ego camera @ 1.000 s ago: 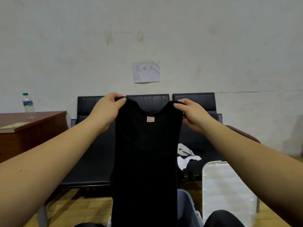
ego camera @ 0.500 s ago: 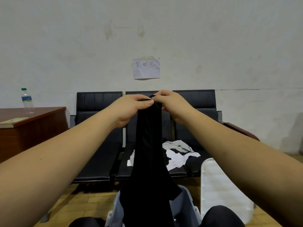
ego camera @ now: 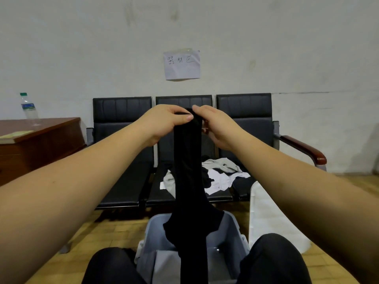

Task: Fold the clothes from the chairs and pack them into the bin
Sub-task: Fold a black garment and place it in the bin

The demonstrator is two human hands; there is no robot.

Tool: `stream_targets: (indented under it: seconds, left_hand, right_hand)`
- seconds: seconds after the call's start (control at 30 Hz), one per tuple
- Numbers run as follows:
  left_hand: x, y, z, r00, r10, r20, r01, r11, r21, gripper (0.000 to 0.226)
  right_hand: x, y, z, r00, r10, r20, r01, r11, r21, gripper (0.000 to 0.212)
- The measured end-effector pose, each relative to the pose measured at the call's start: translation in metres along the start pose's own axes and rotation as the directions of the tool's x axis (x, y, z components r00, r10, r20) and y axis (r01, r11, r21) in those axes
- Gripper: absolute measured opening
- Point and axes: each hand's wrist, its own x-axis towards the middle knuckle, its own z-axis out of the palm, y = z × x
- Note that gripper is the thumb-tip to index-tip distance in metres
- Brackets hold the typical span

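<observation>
A black garment (ego camera: 189, 181) hangs folded lengthwise in a narrow strip from both my hands, held up in front of the chairs. My left hand (ego camera: 164, 124) pinches its top edge, and my right hand (ego camera: 215, 124) grips the same top edge right beside it. The garment's lower end drops into the grey bin (ego camera: 231, 232) on the floor between my knees, where a folded grey cloth (ego camera: 164, 265) lies. A heap of white, grey and black clothes (ego camera: 223, 175) lies on the seats of the black chairs (ego camera: 123, 181).
A white bin lid (ego camera: 266, 218) leans to the right of the bin. A brown desk (ego camera: 37, 144) stands at the left with a water bottle (ego camera: 28, 107) and a book on it. A paper note (ego camera: 182, 64) is taped to the wall. The floor is wooden.
My hands came together from shoulder-width apart, folding the spread black garment in half lengthwise. The view has tilted down, so the bin shows more.
</observation>
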Motion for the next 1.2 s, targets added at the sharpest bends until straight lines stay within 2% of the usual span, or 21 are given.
stream_targets:
  seconds: [0.03,0.1,0.17,0.23,0.3,0.4,0.5,0.57,0.67,0.77,0.87,0.93,1.0,1.1,1.2]
  left_hand:
    - [0.001,0.001,0.0,1.0,0.003,-0.017,-0.004,0.998,-0.064,0.009]
    - [0.002,0.003,-0.002,0.998,0.003,-0.066,-0.012,0.99,-0.137,0.009]
    - [0.005,0.003,-0.006,0.996,-0.004,-0.088,-0.012,0.982,-0.187,0.009]
    - [0.006,0.003,-0.012,0.994,-0.019,-0.104,-0.004,0.975,-0.221,0.01]
    - [0.006,0.003,-0.017,0.991,-0.039,-0.126,0.006,0.969,-0.249,0.01]
    - [0.005,0.002,-0.024,0.988,-0.045,-0.15,0.006,0.968,-0.249,0.01]
    - [0.006,0.0,-0.034,0.978,-0.05,-0.2,0.003,0.974,-0.229,0.01]
    - [0.006,0.0,-0.042,0.971,-0.036,-0.238,-0.012,0.98,-0.199,0.01]
    - [0.006,0.0,-0.054,0.955,-0.006,-0.295,-0.031,0.992,-0.121,0.01]
    - [0.004,-0.004,-0.065,0.935,0.004,-0.356,-0.013,1.0,-0.024,0.009]
    - [0.001,-0.007,-0.067,0.914,0.071,-0.4,0.012,0.979,0.201,0.015]
    - [0.001,-0.008,-0.063,0.904,0.098,-0.415,0.019,0.963,0.268,0.019]
    - [0.002,-0.008,-0.058,0.903,0.07,-0.424,0.027,0.976,0.217,0.017]
    - [0.005,-0.008,-0.05,0.91,-0.054,-0.41,0.045,0.998,-0.032,0.008]
    - [0.009,-0.007,-0.039,0.915,-0.174,-0.363,0.059,0.95,-0.307,0.006]
  right_hand:
    - [-0.002,0.007,-0.001,1.0,-0.01,0.016,0.009,0.998,0.061,0.016]
    - [-0.008,0.031,-0.005,0.998,0.004,0.061,-0.007,0.999,0.049,0.018]
    - [-0.018,0.061,-0.01,0.984,0.107,0.144,-0.085,0.985,-0.149,0.022]
    - [-0.03,0.085,-0.012,0.937,0.243,0.251,-0.121,0.901,-0.417,0.031]
    - [-0.044,0.098,-0.007,0.868,0.385,0.314,-0.135,0.791,-0.597,0.039]
    - [-0.051,0.124,-0.001,0.797,0.52,0.308,-0.096,0.612,-0.785,0.036]
    - [-0.052,0.141,-0.01,0.808,0.543,0.228,-0.056,0.457,-0.888,0.01]
    - [-0.051,0.144,-0.023,0.831,0.537,0.147,-0.109,0.417,-0.902,0.025]
    - [-0.053,0.14,-0.044,0.873,0.483,0.071,-0.172,0.441,-0.881,0.023]
    - [-0.056,0.135,-0.062,0.915,0.404,-0.006,-0.255,0.566,-0.784,0.017]
    - [-0.055,0.133,-0.071,0.93,0.363,-0.064,-0.34,0.775,-0.532,0.024]
    - [-0.054,0.13,-0.065,0.925,0.378,-0.026,-0.37,0.888,-0.272,0.022]
    - [-0.052,0.124,-0.053,0.931,0.365,0.022,-0.363,0.929,-0.074,0.022]
    - [-0.048,0.113,-0.034,0.931,0.356,0.087,-0.363,0.928,0.081,0.021]
    - [-0.047,0.106,-0.012,0.901,0.393,0.183,-0.413,0.907,0.086,0.032]
